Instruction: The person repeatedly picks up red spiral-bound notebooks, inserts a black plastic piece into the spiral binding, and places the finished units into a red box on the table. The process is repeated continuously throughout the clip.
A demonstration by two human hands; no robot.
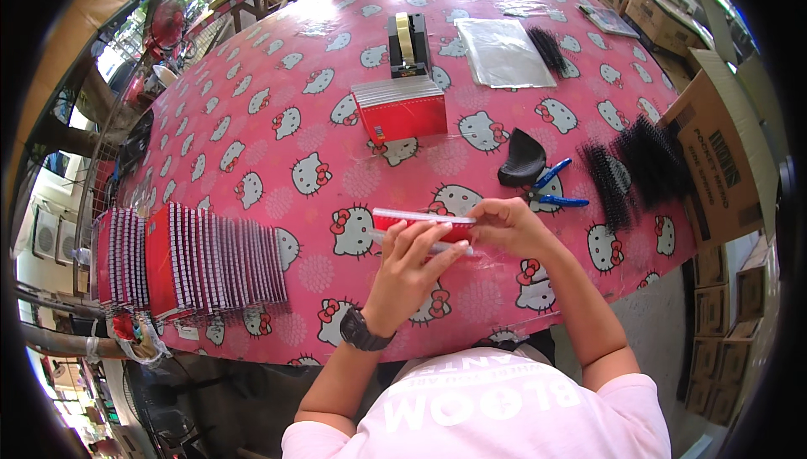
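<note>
A small red notepad (452,231) with white page edges is held level above the near middle of the table. My left hand (405,267), with a black watch on its wrist, wraps its fingers and thumb round the notepad from the near side. At the notepad's right end my right hand (514,228) is closed in a pinch. Whatever sits between its fingertips is hidden. Just beyond my right hand lie blue-handled pliers (551,187) beside a black curved holder (522,159). A stack of red notepads (405,114) stands farther off, in front of a tape dispenser (407,45).
Rows of notepads (202,261) stand at the table's left. Black spiral coils (647,160) lie in piles at the right, against an open cardboard box (723,160). Clear plastic sheets (506,54) and more coils (548,50) are at the back. The pink tablecloth (328,240) has cartoon cats.
</note>
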